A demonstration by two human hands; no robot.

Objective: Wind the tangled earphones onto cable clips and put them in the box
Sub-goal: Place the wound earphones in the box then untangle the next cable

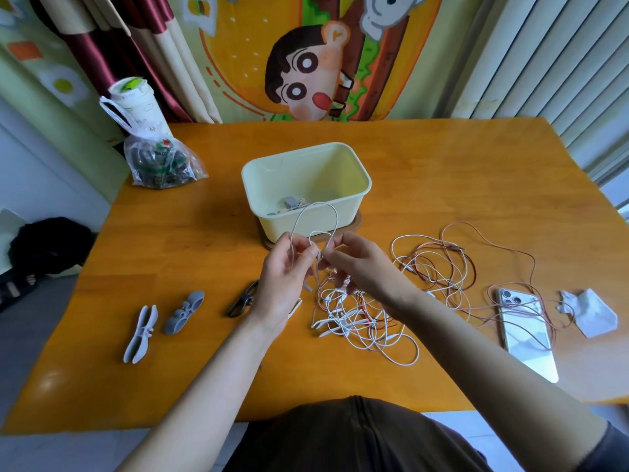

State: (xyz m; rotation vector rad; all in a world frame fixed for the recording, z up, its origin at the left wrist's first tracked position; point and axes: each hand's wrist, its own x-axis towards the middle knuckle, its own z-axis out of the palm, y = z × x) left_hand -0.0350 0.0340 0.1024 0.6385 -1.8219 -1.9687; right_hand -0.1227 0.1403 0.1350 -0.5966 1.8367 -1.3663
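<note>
1. My left hand [286, 277] and right hand [360, 267] each pinch the white cable [335, 216] close together where its strands cross; a loop stands up between them, in front of the box [357, 166]; the rest trails down into the tangle [360, 318] lying under my right hand.
2. Pulling that loop taut could cinch a knot, I judge, since white strands are laced through red ones below; a hard tug might drag the whole heap, and one pinkish lead lies across the phone [524, 332].
3. The grey cable clips [141, 332] lie well left of my left hand, the dark clip [243, 301] just beside it; reaching one means letting go with one hand, and the loop may slacken.
</note>
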